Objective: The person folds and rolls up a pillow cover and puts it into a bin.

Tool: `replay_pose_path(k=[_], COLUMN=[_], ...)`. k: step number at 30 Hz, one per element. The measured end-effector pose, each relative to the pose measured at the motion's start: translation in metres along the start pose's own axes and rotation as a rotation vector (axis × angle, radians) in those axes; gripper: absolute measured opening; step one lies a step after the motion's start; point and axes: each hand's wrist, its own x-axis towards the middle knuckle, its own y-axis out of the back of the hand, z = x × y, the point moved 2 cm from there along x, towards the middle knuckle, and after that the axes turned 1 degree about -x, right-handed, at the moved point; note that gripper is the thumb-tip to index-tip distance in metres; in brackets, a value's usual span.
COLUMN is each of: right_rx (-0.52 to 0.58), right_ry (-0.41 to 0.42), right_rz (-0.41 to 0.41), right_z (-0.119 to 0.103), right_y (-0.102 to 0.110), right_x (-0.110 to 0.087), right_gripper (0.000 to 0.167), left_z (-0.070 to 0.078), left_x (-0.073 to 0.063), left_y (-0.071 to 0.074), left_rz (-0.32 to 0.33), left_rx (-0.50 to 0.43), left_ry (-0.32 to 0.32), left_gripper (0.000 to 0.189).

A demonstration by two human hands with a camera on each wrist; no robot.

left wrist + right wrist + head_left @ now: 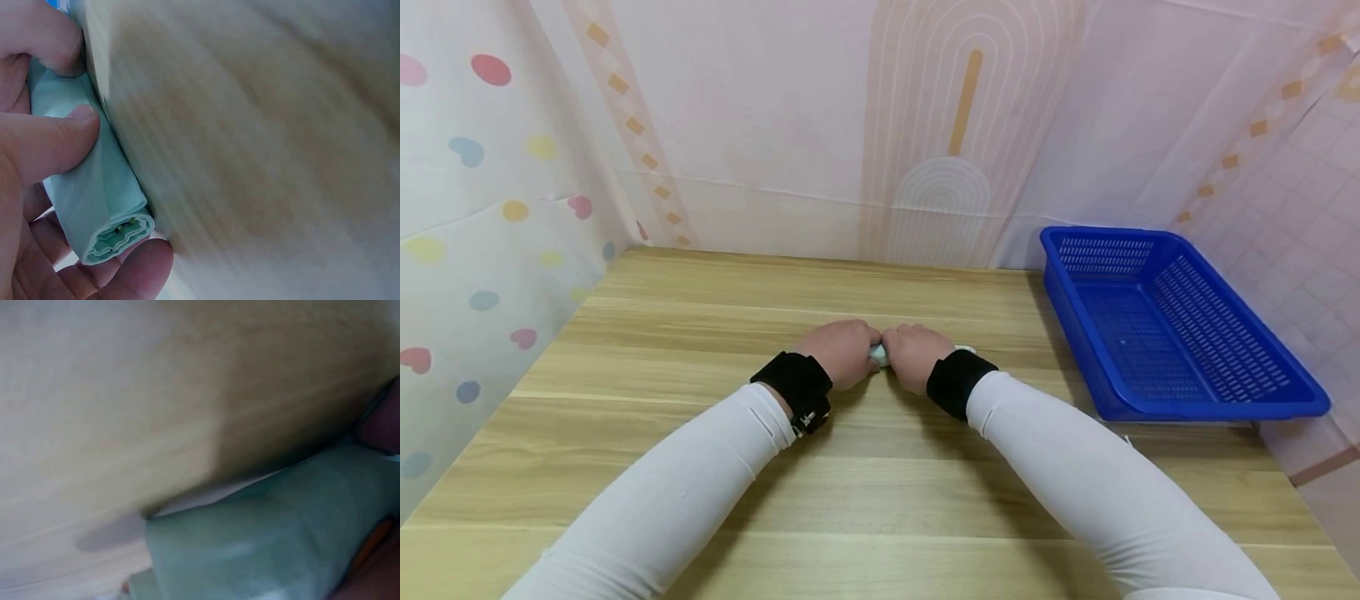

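Note:
A pale green cloth (94, 181), rolled into a tight tube, lies low over the wooden tabletop between my two hands. In the left wrist view its spiral end shows layered edges. My left hand (844, 353) holds one side of the roll, thumb pressed on top and fingers curled beneath. Close beside it, my right hand (917, 354) grips the other side, the two hands almost meeting. From the right wrist view the roll (269, 531) fills the lower part, with fingertips (381, 422) at the right edge. Most of the roll is hidden by the hands in the head view.
A blue perforated plastic basket (1112, 358) stands at the right back of the wooden table (700, 333). Patterned cloth walls (760, 125) rise behind the table and on both sides.

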Motion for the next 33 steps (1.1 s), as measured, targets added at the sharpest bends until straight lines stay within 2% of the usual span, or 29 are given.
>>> replay_pose_path(k=[14, 23, 30, 33], right_rx=[-0.016, -0.060, -0.093, -0.071], right_ry=[-0.019, -0.007, -0.058, -0.079], right_rz=[0.053, 0.038, 0.002, 0.003], right_z=[0.009, 0.011, 0.015, 0.018], right_y=[0.001, 0.006, 0.011, 0.012], right_x=[0.003, 0.000, -0.003, -0.004], right_gripper=[0.005, 0.003, 0.004, 0.005], left_z=[0.003, -0.009, -0.021, -0.023], left_x=[-0.009, -0.009, -0.018, -0.022], left_y=[0.007, 0.002, -0.002, -0.003], left_rz=[0.054, 0.100, 0.144, 0.161], left_rx=[-0.046, -0.149, -0.257, -0.281], left_ry=[-0.011, 0.007, 0.088, 0.113], left_gripper=[0.025, 0.028, 0.069, 0.076])
